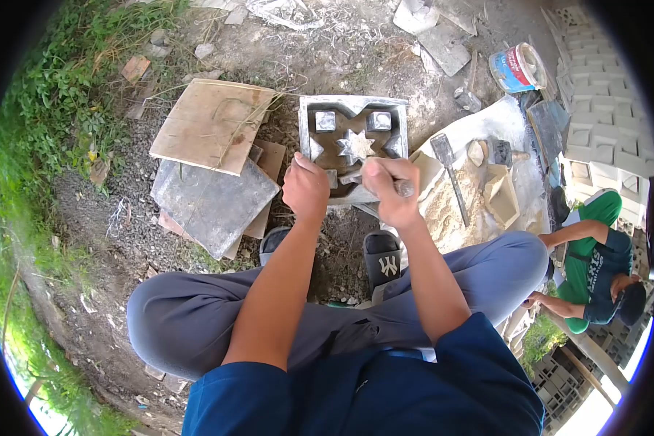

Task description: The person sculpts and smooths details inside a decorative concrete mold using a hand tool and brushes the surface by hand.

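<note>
A square grey metal mold with a star-shaped core and small square blocks lies on the ground before me. My left hand is closed on its near left edge; the fingertips are partly hidden. Over the near right part of the mold, my right hand grips a short-handled tool, whose rounded handle end shows below the fist. The tool's working end is mostly hidden inside the mold, so its kind is unclear.
On the right, a sand pile holds a long flat tool, with a brush-like tool nearby. A paint bucket stands beyond. Boards are stacked left. Another person sits at right beside patterned blocks.
</note>
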A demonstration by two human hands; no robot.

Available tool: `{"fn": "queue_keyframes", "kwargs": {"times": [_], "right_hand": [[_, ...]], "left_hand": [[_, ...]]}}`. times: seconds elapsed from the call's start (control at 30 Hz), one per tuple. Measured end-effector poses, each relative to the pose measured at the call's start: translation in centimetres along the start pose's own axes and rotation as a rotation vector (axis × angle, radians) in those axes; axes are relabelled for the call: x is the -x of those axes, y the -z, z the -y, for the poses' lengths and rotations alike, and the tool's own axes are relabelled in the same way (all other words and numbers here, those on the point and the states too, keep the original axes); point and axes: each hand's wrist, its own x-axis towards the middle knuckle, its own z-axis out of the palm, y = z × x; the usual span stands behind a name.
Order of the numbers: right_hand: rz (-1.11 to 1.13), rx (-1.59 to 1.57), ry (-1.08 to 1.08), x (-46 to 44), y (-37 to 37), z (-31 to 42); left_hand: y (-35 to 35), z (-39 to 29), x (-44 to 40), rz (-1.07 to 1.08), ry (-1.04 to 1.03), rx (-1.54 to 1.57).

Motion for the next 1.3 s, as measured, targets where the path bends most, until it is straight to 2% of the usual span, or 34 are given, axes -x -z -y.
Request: {"fn": "queue_keyframes", "kwargs": {"times": [0.13, 0.23, 0.27, 0.37, 0.43, 0.47, 0.57, 0.63, 0.67, 0.77, 0.8, 0.9, 0.97, 1.03, 1.07, 1.17, 1.3], "right_hand": [[0.044, -0.07, 0.076, 0.4, 0.8, 1.9], [0.076, 0.067, -0.075, 0.1, 0.6, 0.3], [0.017, 0.098, -0.012, 0.1, 0.0, 0.0], [0.057, -0.011, 0.081, 0.4, 0.9, 2.4], [0.113, 0.007, 0.035, 0.4, 0.5, 1.8], [-0.013, -0.004, 0.047, 0.4, -0.7, 0.2], [0.052, -0.005, -0.023, -0.7, 1.5, 1.9], [0.218, 0.057, 0.107, -0.1, 2.1, 2.9], [0.203, 0.041, 0.04, -0.1, 1.7, 2.6], [0.165, 0.054, 0.066, -0.5, 0.9, 3.4], [0.185, 0.08, 0.134, -0.2, 1.4, 3.6], [0.216, 0.036, 0.031, 0.2, 2.1, 2.7], [0.188, 0.058, 0.063, -0.4, 1.8, 2.2], [0.218, -0.079, 0.078, -0.1, 2.0, 2.5], [0.15, -0.224, 0.139, 0.3, 1.5, 2.5], [0.158, -0.226, -0.017, 0.2, 1.5, 0.3], [0.142, -0.246, 0.106, 0.5, 1.0, 2.4]], "left_hand": [[0.1, -1.0, -0.5, -0.005, -0.012, 0.019], [0.2, -0.6, 0.1, 0.031, 0.018, 0.021], [0.3, -0.8, 0.2, 0.024, 0.023, 0.024], [-0.1, -0.3, -0.5, 0.013, 0.007, 0.015], [-0.1, -0.4, -0.4, 0.026, 0.002, -0.008], [-0.2, -0.5, -0.3, -0.006, -0.008, -0.005], [-0.5, -0.4, -0.4, -0.021, -0.018, 0.029], [0.0, -0.2, -0.3, 0.003, -0.001, 0.018], [0.2, -0.3, -0.2, 0.009, 0.001, 0.011], [-0.1, -1.2, -0.4, 0.006, -0.013, 0.036], [0.0, -1.0, -0.5, 0.004, -0.015, 0.04], [0.2, -0.2, 0.1, 0.002, -0.002, 0.03], [0.2, -0.8, -0.2, 0.003, -0.012, 0.041], [0.3, -1.0, -0.4, 0.006, -0.011, 0.033], [0.3, -0.9, -0.4, 0.002, -0.015, 0.031], [0.0, -0.5, 0.0, 0.007, -0.004, 0.037], [0.2, -0.4, -0.5, 0.026, -0.001, 0.02]]}}
